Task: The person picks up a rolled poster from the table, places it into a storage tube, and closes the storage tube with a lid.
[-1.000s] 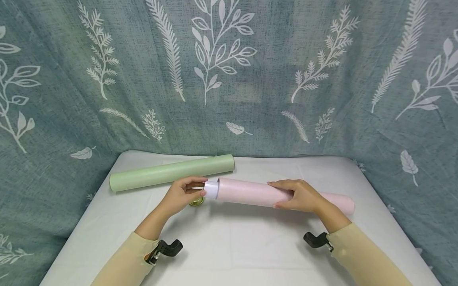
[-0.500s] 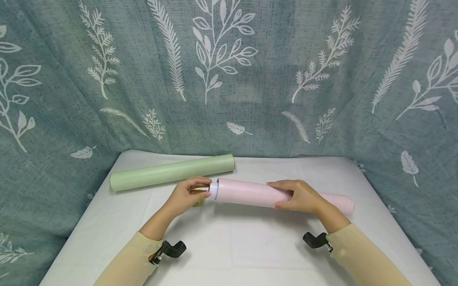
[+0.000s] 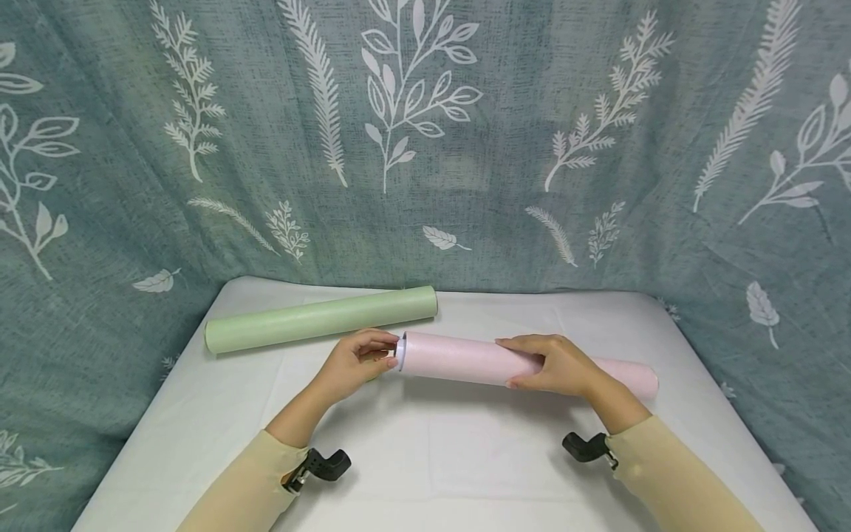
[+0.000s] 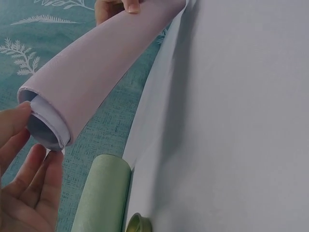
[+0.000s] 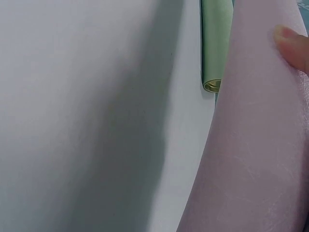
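Note:
A pink tube (image 3: pixel 465 358) slants across the middle of the head view, with a white paper roll (image 3: pixel 400 353) showing as a narrow band at its left end. My right hand (image 3: pixel 555 364) grips the tube from above near its middle, thumb on the near side. At the left mouth, my left hand (image 3: pixel 355 362) holds the end of the paper roll between thumb and fingertips. The left wrist view shows these fingertips (image 4: pixel 54 155) right at the rim, the roll nested inside the tube. Most of the paper is hidden in the tube.
A green tube (image 3: pixel 319 319) lies along the back left of the white table (image 3: pixel 425 473). A small gold-green round cap (image 4: pixel 139 224) sits below the left hand, mostly hidden in the head view. A patterned curtain (image 3: pixel 492 148) hangs behind the table.
My left hand has moved a little to the right, and the paper roll has slid further into the pink tube. The right hand and the tube stay in place.

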A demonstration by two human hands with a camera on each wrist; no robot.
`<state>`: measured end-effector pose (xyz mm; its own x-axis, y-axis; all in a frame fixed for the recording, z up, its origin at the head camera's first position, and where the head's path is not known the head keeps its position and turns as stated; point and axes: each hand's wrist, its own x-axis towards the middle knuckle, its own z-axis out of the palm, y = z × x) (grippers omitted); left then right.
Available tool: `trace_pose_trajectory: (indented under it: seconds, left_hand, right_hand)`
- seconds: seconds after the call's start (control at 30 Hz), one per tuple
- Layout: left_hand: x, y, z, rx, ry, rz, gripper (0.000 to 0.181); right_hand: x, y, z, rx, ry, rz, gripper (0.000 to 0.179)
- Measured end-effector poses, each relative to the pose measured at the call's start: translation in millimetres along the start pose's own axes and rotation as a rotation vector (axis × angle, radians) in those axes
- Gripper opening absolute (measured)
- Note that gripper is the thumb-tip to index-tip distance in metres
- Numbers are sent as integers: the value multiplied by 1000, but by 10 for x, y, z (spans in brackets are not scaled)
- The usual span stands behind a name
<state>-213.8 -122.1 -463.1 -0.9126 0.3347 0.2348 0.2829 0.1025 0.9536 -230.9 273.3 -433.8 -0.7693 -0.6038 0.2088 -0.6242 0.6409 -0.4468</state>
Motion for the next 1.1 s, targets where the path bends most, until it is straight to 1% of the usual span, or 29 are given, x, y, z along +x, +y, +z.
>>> trace_pose_trajectory:
  seconds: [0.1, 0.23, 0.3, 0.4, 0.47, 0.53, 0.7, 0.83, 1.0, 1.1]
  left_hand:
    - [14, -12, 23, 3, -11, 17, 35]
    - [26, -10, 52, 43, -5, 3, 36]
    - [16, 50, 71, 61, -2, -5, 36]
    - [15, 46, 79, 88, -2, 6, 36]
    - [12, 39, 78, 101, -6, 14, 35]
    - [19, -27, 67, 114, -7, 22, 35]
    - [1, -38, 57, 127, -8, 21, 35]
    - [-24, -30, 29, 151, -3, 18, 35]
    - [-65, -18, -60, 185, 10, -42, 35]
    - [-78, -24, -127, 195, 18, -50, 35]
  right_hand:
    - [1, -6, 1, -3, 3, -2, 67]
    - [4, 8, 16, -13, 14, -8, 66]
    - [4, 11, 19, -15, 20, -17, 66]
    - [5, 4, 16, -16, 26, -27, 66]
    - [6, -5, 12, -16, 26, -30, 66]
    - [8, -12, 9, -15, 24, -27, 66]
    - [5, -22, 12, -11, 24, -23, 66]
    - [-4, -18, 17, -7, 24, -21, 65]
    - [-23, 3, 12, -7, 21, -28, 65]
    - [-37, 15, 0, -18, 22, -27, 66]
